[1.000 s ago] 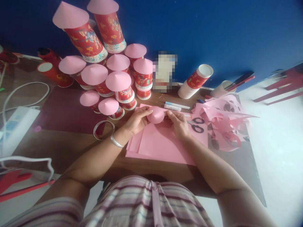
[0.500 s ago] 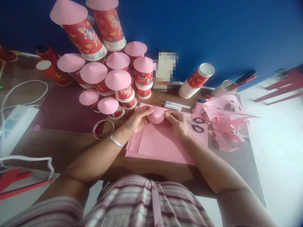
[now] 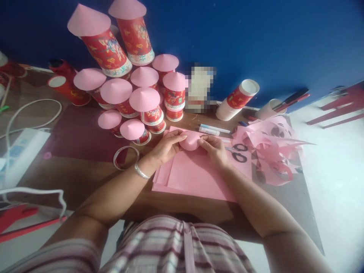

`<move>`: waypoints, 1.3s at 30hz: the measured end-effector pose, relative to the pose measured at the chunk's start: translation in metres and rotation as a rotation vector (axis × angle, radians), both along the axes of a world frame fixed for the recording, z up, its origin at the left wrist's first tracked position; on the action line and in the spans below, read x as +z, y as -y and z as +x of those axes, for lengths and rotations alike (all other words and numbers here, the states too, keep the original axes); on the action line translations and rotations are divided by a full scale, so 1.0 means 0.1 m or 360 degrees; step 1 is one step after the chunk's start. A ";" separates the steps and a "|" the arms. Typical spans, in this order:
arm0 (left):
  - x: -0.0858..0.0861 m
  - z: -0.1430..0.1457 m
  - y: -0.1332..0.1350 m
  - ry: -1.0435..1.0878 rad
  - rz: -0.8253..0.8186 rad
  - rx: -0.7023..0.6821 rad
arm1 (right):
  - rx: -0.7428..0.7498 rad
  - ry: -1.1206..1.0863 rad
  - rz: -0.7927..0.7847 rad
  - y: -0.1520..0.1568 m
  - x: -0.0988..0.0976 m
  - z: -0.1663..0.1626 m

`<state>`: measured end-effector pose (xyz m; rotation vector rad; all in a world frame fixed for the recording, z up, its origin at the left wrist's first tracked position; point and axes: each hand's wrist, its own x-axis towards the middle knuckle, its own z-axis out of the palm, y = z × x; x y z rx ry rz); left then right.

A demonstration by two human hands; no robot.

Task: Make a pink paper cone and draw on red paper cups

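A small pink paper cone (image 3: pixel 190 141) is pinched between my two hands, above a stack of pink paper sheets (image 3: pixel 196 176). My left hand (image 3: pixel 170 146) grips the cone's left edge, its thumb on top. On the opposite edge, my right hand (image 3: pixel 214 148) holds the paper between thumb and fingers. Scissors (image 3: pixel 239 152) with dark handles lie on the sheets just right of my right hand. Left of my left wrist rests a roll of tape (image 3: pixel 116 158). Beyond my hands are a marker (image 3: pixel 214 129) and a white tube beside it.
Several red paper cylinders with pink cone tops (image 3: pixel 144 99) crowd the back left. A red-and-white paper tube (image 3: pixel 237 99) and a pen cup (image 3: pixel 271 108) stand by the blue wall. Pink paper scraps (image 3: pixel 270 148) pile at the right; a power strip (image 3: pixel 27 157) lies left.
The whole view has shifted slightly, so everything appears a little lower and further right. Both hands keep their grip on the pink cone, with hardly any visible movement of the fingers.
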<state>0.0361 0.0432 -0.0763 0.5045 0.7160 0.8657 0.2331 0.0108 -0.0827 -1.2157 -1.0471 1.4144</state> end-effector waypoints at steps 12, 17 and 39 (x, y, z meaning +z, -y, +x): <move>-0.03 0.03 0.00 0.0007 0.0062 0.0002 | 0.0193 -0.0103 -0.0044 -0.01 0.00 -0.03; -0.03 0.04 0.00 -0.0037 0.0111 -0.0050 | 0.0259 -0.0053 -0.0063 -0.01 0.04 -0.06; -0.02 0.02 -0.03 0.0035 -0.0036 0.0024 | 0.0027 -0.0085 -0.0053 0.00 -0.02 -0.03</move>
